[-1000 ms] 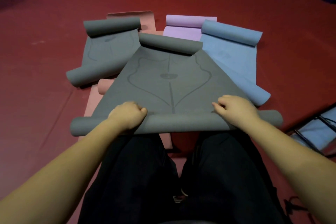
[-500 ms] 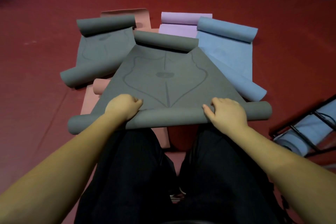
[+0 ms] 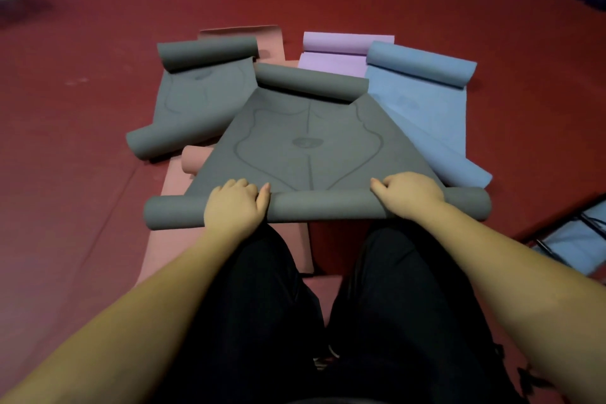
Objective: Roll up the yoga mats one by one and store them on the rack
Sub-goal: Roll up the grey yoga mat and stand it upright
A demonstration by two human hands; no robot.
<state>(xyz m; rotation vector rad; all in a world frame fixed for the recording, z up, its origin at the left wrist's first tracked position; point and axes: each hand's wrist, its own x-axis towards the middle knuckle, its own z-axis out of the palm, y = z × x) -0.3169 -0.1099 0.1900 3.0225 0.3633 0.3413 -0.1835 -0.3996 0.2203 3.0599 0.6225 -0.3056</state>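
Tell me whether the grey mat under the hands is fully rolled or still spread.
Partly rolled: the grey mat lies flat between curled ends; left hand and right hand grip the near roll.

dark red floor (image 3: pixel 426 10), matte. pink mat (image 3: pixel 229 256) flat on it, nearest. second grey mat (image 3: pixel 193 102) on the floor at left, both ends curled. blue mat (image 3: pixel 423 102) at right, lilac mat (image 3: pixel 331 59) behind. front grey mat (image 3: pixel 311 147) lies over the pink one, possibly touching floor at right.
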